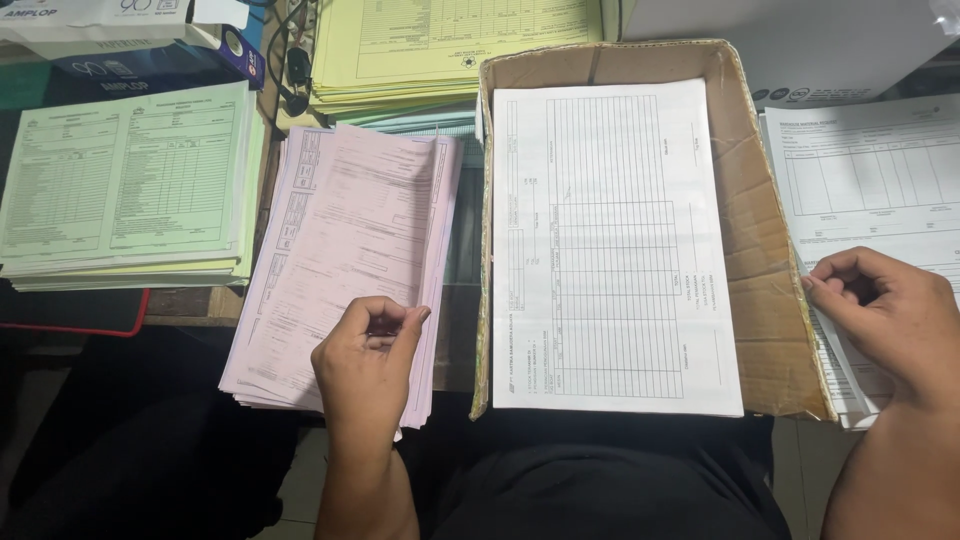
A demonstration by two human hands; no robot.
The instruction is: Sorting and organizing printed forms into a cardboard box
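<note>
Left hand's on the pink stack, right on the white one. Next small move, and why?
Probably lift the top pink sheet: the left hand pinches the lower right edge of the pink stack, where the sheet already curls up. The right hand grips the white stack edge likewise. The cardboard tray lies between them.

A dark desk (190,303) runs beyond the hands, its wooden edge showing far to their left, with a red strip (100,328) just under that edge. Pale floor tiles (800,470) show below and between the hands. The light is even, indoor, without hard shadows.
</note>
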